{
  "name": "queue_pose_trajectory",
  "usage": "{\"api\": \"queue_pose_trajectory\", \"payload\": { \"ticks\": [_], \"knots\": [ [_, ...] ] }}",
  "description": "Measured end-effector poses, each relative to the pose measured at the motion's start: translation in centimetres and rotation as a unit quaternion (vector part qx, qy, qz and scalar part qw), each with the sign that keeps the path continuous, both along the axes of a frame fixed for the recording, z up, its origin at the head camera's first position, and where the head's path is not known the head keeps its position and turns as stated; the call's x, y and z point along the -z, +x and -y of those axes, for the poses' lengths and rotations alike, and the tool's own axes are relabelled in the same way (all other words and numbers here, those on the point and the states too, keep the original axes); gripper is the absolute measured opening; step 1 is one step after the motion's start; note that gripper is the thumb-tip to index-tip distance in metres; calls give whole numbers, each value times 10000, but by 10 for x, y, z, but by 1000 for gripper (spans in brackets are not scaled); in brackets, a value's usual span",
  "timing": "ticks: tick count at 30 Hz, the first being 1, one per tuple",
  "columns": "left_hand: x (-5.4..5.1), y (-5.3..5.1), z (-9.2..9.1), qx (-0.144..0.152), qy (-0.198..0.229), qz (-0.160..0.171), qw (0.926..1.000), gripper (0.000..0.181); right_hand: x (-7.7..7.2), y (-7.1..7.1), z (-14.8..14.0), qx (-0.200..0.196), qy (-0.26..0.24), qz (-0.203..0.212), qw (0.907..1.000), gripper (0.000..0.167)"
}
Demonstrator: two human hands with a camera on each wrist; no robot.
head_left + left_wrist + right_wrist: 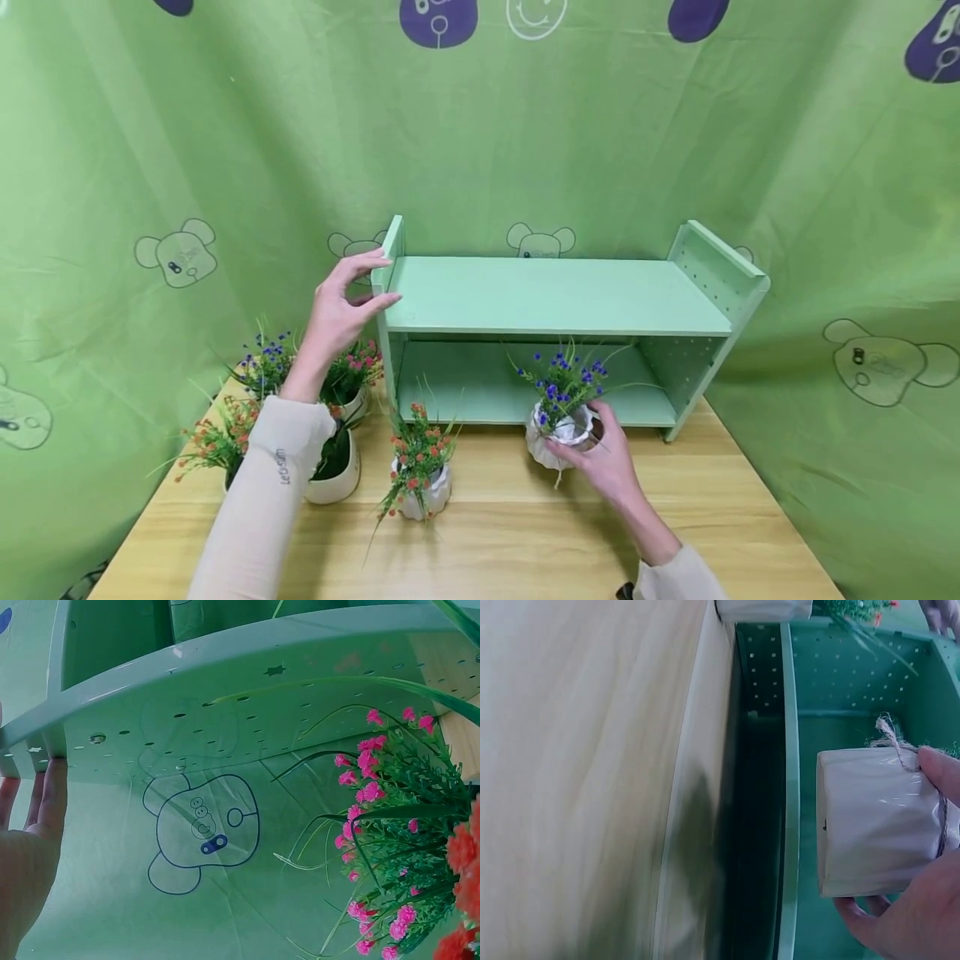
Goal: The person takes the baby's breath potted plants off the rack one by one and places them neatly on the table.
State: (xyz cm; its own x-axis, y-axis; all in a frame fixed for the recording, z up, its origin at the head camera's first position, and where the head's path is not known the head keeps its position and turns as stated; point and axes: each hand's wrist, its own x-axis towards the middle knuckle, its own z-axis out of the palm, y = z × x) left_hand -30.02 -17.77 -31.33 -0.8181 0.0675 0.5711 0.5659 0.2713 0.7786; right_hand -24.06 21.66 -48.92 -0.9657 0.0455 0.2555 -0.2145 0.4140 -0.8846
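My right hand [609, 462] holds a white potted plant [546, 446] with blue-purple flowers, its fingers and thumb around the pot. Twine is tied about the pot [877, 825], seen in the right wrist view. The plant hangs off the table, just in front of the lower board of a two-tier green shelf [555, 292]. My left hand [337, 308] grips the front part of the shelf's left side panel; its fingers [52, 796] lie against the outer face in the left wrist view. A white pot with orange-red flowers [420, 467] stands before the shelf's left front corner.
Left of the shelf several more potted plants are grouped, including blue flowers [264, 367], pink flowers [367, 772] and orange flowers [221, 437], partly behind the left forearm. The wooden table [517, 550] carries everything. A green printed curtain [525, 133] hangs close behind.
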Motion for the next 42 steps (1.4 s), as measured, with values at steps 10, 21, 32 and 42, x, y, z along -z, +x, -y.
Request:
{"api": "queue_pose_trajectory", "payload": {
  "ticks": [10,21,32,42],
  "knots": [
    [7,-9,1,-21,-9,-65,10000,50,-2,24,6,-261,-14,-105,9996,89],
    [14,-21,6,-67,35,-43,10000,52,6,40,13,-502,-45,-175,9986,90],
    [-1,2,-3,-16,54,-8,10000,50,16,51,15,-482,-66,229,9986,89],
    [1,1,-1,-53,32,21,10000,50,27,51,23,-635,-402,511,9959,93]
  ]
}}
